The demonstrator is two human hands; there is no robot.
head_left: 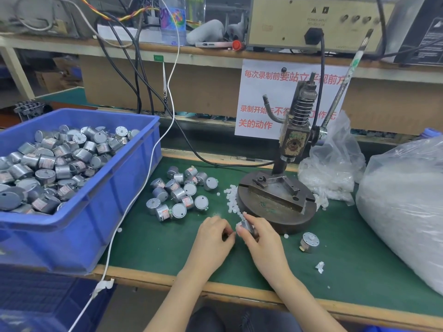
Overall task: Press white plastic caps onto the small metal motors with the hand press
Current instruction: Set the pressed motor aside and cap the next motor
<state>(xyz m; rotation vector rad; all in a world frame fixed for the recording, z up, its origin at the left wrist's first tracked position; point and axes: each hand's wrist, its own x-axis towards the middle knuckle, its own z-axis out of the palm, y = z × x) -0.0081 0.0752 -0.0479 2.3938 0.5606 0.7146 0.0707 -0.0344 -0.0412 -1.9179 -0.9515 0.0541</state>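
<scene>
This is a factory assembly bench for small parts. Left of the left hand (212, 236) a blue crate (124, 188) brims with metal motors (55, 164), loose motors (179, 190) lie on the green mat (155, 250) just beyond it, and a hand press (293, 140) stands just beyond the right hand (262, 238). Further back a shelf (215, 52) carries a power unit (299, 25) and trailing cables (137, 75), a printed notice (259, 97) hangs behind the press, and bulging plastic bags (402, 200) sit to the right of the right hand.

Open green mat (167, 248) lies between the blue crate (96, 212), loose motors (178, 190) and press base (275, 202).
</scene>
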